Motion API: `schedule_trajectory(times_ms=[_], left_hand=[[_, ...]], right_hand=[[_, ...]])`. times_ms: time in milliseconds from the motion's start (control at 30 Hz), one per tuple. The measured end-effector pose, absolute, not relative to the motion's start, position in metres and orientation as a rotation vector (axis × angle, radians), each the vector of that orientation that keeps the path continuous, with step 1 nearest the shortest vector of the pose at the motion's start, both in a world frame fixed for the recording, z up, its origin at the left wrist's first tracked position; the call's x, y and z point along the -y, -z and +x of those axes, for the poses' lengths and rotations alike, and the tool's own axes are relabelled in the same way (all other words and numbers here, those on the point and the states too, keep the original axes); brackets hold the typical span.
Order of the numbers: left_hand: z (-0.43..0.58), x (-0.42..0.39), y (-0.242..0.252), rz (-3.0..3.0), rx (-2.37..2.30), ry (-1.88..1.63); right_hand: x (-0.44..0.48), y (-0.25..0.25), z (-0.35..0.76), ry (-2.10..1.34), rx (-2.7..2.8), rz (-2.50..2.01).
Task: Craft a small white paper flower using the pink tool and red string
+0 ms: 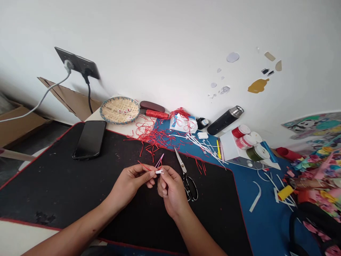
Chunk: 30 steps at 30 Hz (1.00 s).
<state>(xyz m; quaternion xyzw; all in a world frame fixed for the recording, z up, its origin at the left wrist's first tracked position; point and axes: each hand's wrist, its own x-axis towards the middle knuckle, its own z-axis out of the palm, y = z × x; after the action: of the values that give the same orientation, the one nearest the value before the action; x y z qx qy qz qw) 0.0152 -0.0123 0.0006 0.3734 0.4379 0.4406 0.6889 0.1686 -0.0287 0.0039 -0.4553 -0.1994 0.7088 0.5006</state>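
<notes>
Head view: we noted a small white piece point(159, 171) held up between our two hands, above the black mat point(213, 209). Our left hand point(131, 180) had thumb and forefinger pinched on its left end; our right hand point(172, 188), fingers curled narrow, pinched its other end. A red cord point(144, 165) ran out past the left fingers, and a slim pink-purple item point(159, 161) rose just beyond the fingertips, its kind too small for us to tell.

Near the right hand we recorded scissors point(183, 166), blades pointing away from us, lying on the mat. Beyond its far edge: a scatter of red cord clippings point(151, 136), and white cords point(195, 141) to their right.

Farther out, we logged a woven basket point(109, 111) with small red and white bits in it, a red spool point(157, 114) beside it, and a tilted black flask point(223, 121) near several lidded jars point(241, 130). Left of us, a dark phone point(90, 138) lay on the mat. A socket plate point(77, 63) with two plugs sat on the wall point(160, 46).
</notes>
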Motion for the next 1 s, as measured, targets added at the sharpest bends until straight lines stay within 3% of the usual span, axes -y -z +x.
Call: schedule_trajectory(times_ms=[1000], left_hand=[[0.0150, 0.0090, -0.0022, 0.743, -1.027, -1.060]], right_hand=[[0.0335, 0.0046, 0.1710, -1.553, 0.821, -1.242]])
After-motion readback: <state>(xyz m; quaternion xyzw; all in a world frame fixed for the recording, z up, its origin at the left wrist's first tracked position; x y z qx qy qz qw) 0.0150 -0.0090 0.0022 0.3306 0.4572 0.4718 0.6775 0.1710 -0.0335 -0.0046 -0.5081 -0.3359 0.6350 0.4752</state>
